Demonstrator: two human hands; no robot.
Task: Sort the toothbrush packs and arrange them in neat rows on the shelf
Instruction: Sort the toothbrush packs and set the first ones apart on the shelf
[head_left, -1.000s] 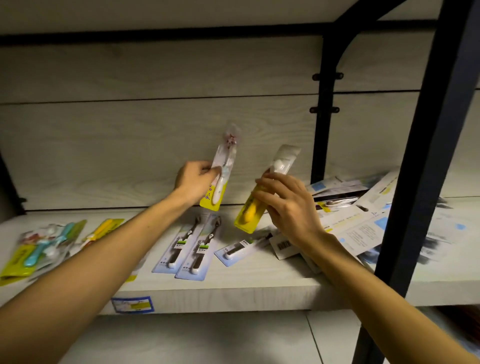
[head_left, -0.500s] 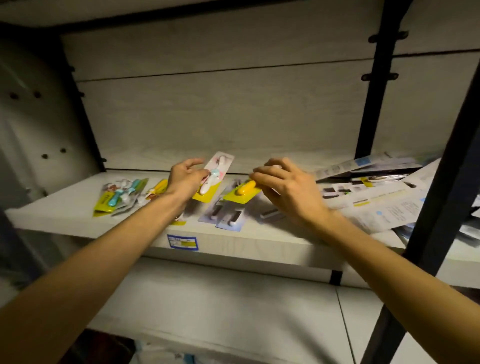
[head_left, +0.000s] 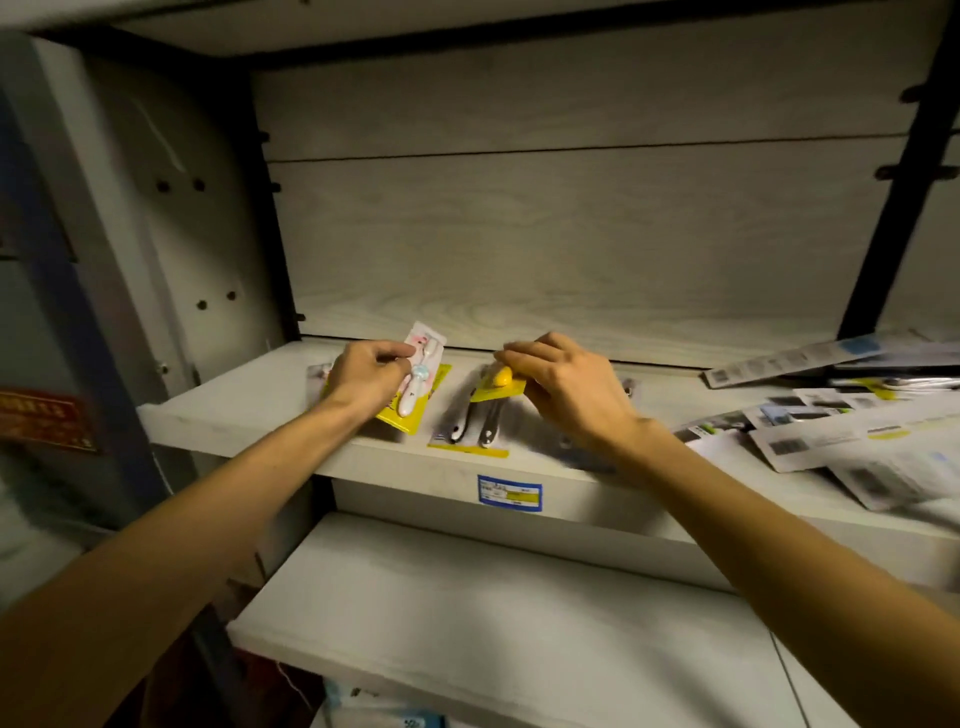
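Your left hand (head_left: 366, 379), at centre left of the frame, has its grip closed round a white-brush pack (head_left: 415, 387) with a yellow card, held low over the shelf (head_left: 249, 410). Your right hand (head_left: 563, 387), at centre, pinches a yellow-brush pack (head_left: 497, 383) above two dark-handled packs (head_left: 475, 426) lying flat. Loose packs (head_left: 852, 431) are heaped at centre right. A blue price label (head_left: 509, 489) sits on the shelf edge.

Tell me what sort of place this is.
Probably a shop aisle. A price label is stuck on the front edge of the shelf, carded toothbrush packs lie on it, and more packs with barcodes are heaped at the right.
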